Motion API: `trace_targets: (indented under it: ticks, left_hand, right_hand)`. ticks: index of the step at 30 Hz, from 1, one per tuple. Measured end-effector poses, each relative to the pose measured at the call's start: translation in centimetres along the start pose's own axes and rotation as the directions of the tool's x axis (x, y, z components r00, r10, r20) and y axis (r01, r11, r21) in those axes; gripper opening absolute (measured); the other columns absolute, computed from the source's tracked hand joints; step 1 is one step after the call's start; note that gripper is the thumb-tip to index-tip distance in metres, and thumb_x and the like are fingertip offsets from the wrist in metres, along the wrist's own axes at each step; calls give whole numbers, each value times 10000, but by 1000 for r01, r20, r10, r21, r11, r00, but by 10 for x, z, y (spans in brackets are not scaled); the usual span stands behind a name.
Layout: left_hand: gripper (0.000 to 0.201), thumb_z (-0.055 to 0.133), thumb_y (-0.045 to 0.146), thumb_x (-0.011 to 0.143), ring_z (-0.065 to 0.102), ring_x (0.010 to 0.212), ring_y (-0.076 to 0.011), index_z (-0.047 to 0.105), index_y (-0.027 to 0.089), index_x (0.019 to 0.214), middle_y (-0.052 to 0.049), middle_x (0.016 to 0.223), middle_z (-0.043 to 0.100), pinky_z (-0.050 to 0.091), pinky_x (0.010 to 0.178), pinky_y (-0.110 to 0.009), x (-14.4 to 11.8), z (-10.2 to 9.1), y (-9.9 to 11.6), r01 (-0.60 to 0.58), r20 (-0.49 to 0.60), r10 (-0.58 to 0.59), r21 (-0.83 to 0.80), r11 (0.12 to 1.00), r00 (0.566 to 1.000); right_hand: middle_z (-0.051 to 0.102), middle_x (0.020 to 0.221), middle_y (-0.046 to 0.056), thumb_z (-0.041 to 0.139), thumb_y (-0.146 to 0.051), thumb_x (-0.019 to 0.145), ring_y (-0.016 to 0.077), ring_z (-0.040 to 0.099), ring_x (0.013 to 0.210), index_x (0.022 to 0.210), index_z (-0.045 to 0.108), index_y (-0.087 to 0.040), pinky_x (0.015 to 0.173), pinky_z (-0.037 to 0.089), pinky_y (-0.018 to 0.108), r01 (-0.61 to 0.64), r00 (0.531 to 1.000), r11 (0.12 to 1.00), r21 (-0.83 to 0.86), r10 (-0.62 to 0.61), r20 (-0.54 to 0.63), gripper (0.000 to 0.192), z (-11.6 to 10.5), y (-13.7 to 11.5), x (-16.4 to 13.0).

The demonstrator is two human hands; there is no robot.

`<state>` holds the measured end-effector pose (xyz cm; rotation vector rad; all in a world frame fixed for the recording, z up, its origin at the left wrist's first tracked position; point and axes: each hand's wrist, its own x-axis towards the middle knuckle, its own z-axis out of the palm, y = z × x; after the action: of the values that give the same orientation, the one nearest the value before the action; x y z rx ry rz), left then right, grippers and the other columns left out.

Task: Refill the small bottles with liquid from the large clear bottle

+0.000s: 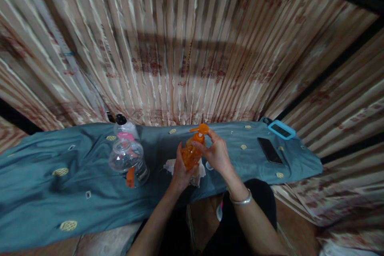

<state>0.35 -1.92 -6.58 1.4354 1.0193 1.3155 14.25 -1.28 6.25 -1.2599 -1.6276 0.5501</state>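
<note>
An orange see-through pump bottle (190,157) is held tilted above the cloth-covered surface. My left hand (180,172) wraps around its body, fingers closed. At the bottle's neck, my right hand (218,153) has its thumb and fingers closed around the collar and the orange pump head (203,129), whose nozzle points left. Beneath the bottle lies a crumpled white tissue (170,165), partly hidden by my left hand. A small clear round piece (209,166) rests beside my right wrist.
To the left stand a large clear plastic bottle (127,161) without a cap and a pump bottle with a black top (121,120). A black phone (269,150) and a blue-framed device (281,129) lie to the right on the teal cloth (99,208). A pleated curtain (186,48) hangs behind.
</note>
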Motion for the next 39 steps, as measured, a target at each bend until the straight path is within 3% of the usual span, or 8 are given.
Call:
trace_targets:
  ticks: [5, 9, 17, 21, 24, 31, 35, 39]
  left_hand:
    - [983, 783, 356, 751, 630, 1242, -297, 208, 253, 1542, -152, 1408, 579, 501, 1077, -511, 0, 0, 0, 17, -15, -17, 6, 1000, 1000]
    - [963, 782, 323, 740, 624, 1251, -309, 234, 236, 1527, -153, 1383, 590, 486, 1087, -520, 1, 0, 2, 19, -25, -19, 13, 1000, 1000]
    - [959, 796, 351, 731, 642, 1220, -316, 253, 255, 1515, -155, 1383, 584, 514, 1053, -508, 1, 0, 2, 28, -25, -28, -10, 1000, 999]
    - [951, 785, 352, 727, 612, 1264, -322, 261, 249, 1513, -161, 1401, 568, 486, 1084, -532, 1, 0, 2, 6, -30, -6, 3, 1000, 1000]
    - [963, 780, 346, 738, 628, 1246, -310, 231, 243, 1523, -161, 1398, 576, 490, 1080, -524, 1, 0, 3, -1, -16, 0, -8, 1000, 1000]
    - [996, 784, 384, 724, 651, 1213, -313, 217, 218, 1525, -175, 1378, 583, 518, 1047, -505, 2, 0, -1, 26, -16, -27, -29, 999, 1000]
    - [973, 801, 340, 711, 628, 1246, -311, 262, 255, 1516, -150, 1384, 589, 493, 1078, -525, 2, 1, -4, 19, -42, -18, 19, 1000, 999]
    - [970, 798, 282, 713, 647, 1219, -295, 261, 257, 1520, -146, 1371, 605, 501, 1070, -511, 1, 2, 0, 30, -59, -29, 20, 999, 998]
  right_hand:
    - [678, 1269, 111, 783, -526, 788, 272, 643, 1182, 1298, 573, -205, 1046, 475, 515, 19, 997, 999, 40, -22, 80, 637, -5, 3, -1]
    - [696, 1270, 93, 653, -538, 905, 246, 648, 1203, 1236, 644, -210, 1056, 479, 500, 61, 977, 993, 98, -80, 195, 466, -14, 5, 3]
    - [667, 1274, 106, 737, -481, 851, 269, 605, 1232, 1155, 634, -195, 1085, 439, 525, 2, 995, 1000, -3, -2, -100, 429, 11, 1, -10]
    - [661, 1319, 110, 740, -530, 834, 267, 617, 1242, 1266, 607, -207, 1067, 471, 512, 52, 997, 998, 33, -54, 56, 556, -3, 4, -5]
    - [701, 1259, 91, 650, -553, 903, 246, 649, 1203, 1216, 652, -199, 1058, 484, 503, 96, 980, 994, 57, -104, 172, 473, -11, 6, 1]
    - [655, 1315, 135, 780, -488, 800, 313, 529, 1346, 1080, 655, -173, 1146, 367, 565, 33, 994, 997, -73, -41, -106, 439, 7, 2, -5]
    - [649, 1345, 129, 744, -518, 831, 276, 607, 1267, 1318, 563, -191, 1081, 464, 507, 86, 996, 996, -11, -86, 15, 614, -2, 5, -4]
    - [708, 1225, 85, 639, -538, 917, 238, 666, 1163, 1202, 647, -187, 1036, 499, 498, 136, 982, 990, 43, -141, 124, 452, -7, 8, -1]
